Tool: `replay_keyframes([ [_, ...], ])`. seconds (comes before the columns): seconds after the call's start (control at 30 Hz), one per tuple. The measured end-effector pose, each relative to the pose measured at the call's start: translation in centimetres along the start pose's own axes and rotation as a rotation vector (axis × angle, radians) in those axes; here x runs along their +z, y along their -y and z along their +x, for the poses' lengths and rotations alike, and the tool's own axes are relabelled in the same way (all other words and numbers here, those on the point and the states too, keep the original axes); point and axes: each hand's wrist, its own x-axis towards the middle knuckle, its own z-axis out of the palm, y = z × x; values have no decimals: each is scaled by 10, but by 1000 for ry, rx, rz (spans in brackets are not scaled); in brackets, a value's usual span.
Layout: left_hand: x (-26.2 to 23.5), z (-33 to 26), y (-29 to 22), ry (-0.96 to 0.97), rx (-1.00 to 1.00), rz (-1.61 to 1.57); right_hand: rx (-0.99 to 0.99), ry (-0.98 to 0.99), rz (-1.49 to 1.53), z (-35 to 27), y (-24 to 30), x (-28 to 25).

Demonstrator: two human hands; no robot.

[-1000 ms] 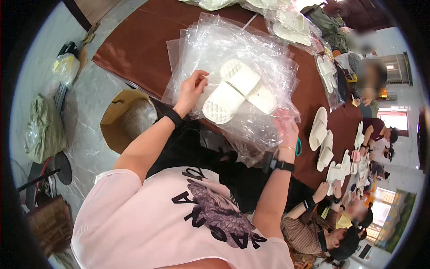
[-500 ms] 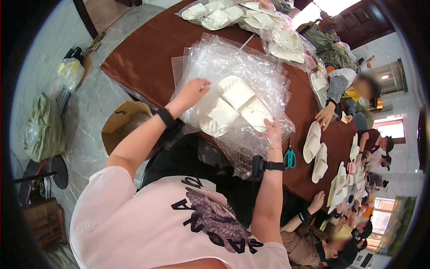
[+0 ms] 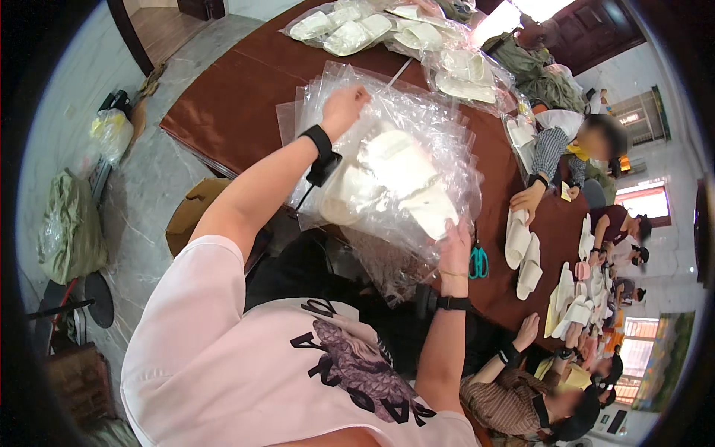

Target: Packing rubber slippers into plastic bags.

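Between the two hands, on the dark brown counter [image 3: 223, 104], lies a broad stack of clear plastic bags [image 3: 447, 141], spread wider than the gap between the hands and hanging a little over the near counter edge. On top of that stack, under or inside the uppermost clear sheet, sit the white slippers [image 3: 395, 182], a pair laid side by side with a slight overlap. Their long axis runs on a slant, from the near-left end below the left wrist toward the far-right, and the near-right toe end comes down close to the right hand.

Farthest out, the left hand [image 3: 344, 108] is clenched on the far-left edge of the top bag, knuckles up, a black band at its wrist; it sits beyond the slippers and just off their left end, not touching them. Closer to the body, the right hand [image 3: 454, 249] rests with fingers spread on the near-right edge of the plastic, just beside the nearest slipper; whether it pinches the film or only presses it I cannot tell. The right hand is the nearer of the two to the slippers.

Just right of the right hand, apart from the bags, lie small teal-handled scissors [image 3: 478, 262] on the counter. Beyond the left hand, well apart, more bagged slippers [image 3: 350, 26] are heaped. Off to the right, other people's hands work on loose slippers.
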Motion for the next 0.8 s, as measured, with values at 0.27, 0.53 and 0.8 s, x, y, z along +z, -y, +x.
replay_keyframes([
  [0.27,-15,17,54,-383,267,259,-174,-401,277,-53,-10,-85],
  [0.53,1,10,54,-343,217,356,-412,-457,495,-76,20,-150],
  [0.8,-1,18,55,-368,234,323,-571,-540,133,-65,56,-252],
])
